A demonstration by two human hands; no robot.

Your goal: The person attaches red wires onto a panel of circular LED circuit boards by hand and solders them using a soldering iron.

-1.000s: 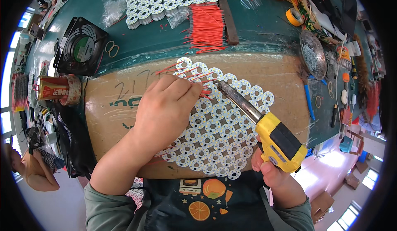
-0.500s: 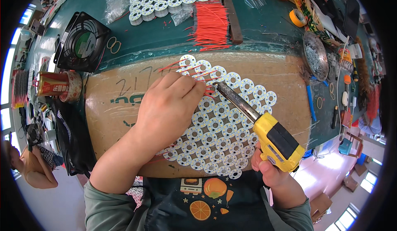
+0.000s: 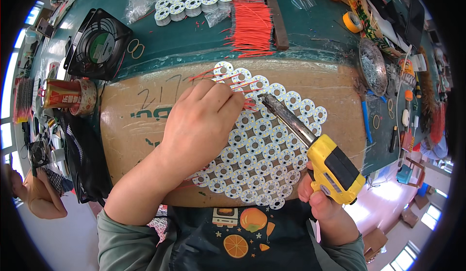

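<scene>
My right hand (image 3: 323,198) is wrapped round the handle of a yellow and black soldering gun (image 3: 335,169). Its dark metal tip points up and left, over the upper part of a sheet of round white LED boards (image 3: 262,146). Close to that tip, my left hand (image 3: 204,115) is closed in a pinch, with several thin red wires (image 3: 250,105) at its fingertips. The fingertips themselves are partly hidden by the back of the hand. Other red wires lie on the boards along the upper left edge, and a few stick out below my left wrist.
Under the boards is a brown cardboard sheet (image 3: 131,145). Beyond it lie a bundle of red wires (image 3: 251,26), stacked LED boards (image 3: 194,3) and a dark bar (image 3: 277,23). A black fan (image 3: 99,45) stands left; a metal bowl (image 3: 373,67) and yellow tape roll (image 3: 353,22) sit right.
The soldering gun's tip has moved slightly right, away from my left fingertips. My left hand keeps its pinch almost in place. The whole view has shifted a little.
</scene>
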